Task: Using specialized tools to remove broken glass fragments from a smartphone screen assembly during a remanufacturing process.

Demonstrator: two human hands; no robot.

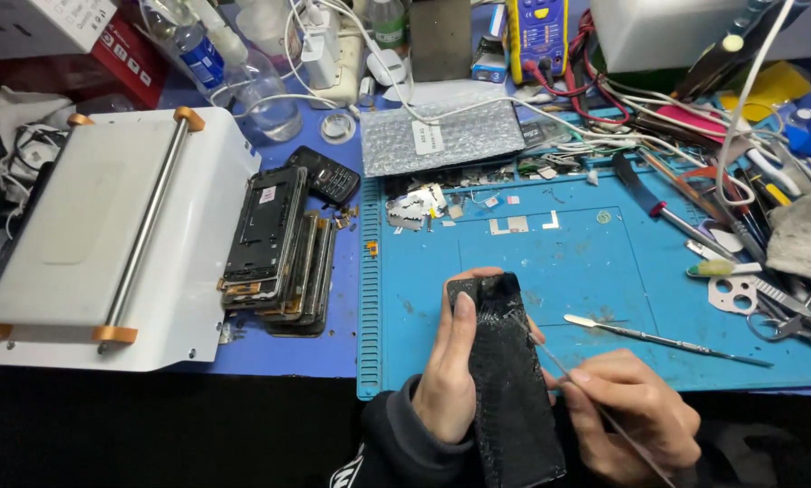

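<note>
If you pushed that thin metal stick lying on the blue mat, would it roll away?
Probably not far: the metal spudger has a flattened tip, so it would likely slide rather than roll. It looks thin and light, and stiff. The blue mat looks rubbery and might grip it.

- the work mat [604, 298] lies on the right part of the surface [342, 348], with the flat machine [107, 244] well to its left.
- a stack of opened phones [279, 253] sits between the machine and the mat, a small keypad phone [326, 173] just behind it.
- the padded bag [441, 136] lies at the mat's far left corner.
- the meter [536, 32] stands behind the bag, to its right.
- a metal spatula [667, 340] lies on the mat, right of the phone panel [506, 380].
- the left hand [446, 370] is at the panel's left edge, the right hand [631, 416] at its right.
- loose tools [740, 244] crowd the mat's right edge.
</note>
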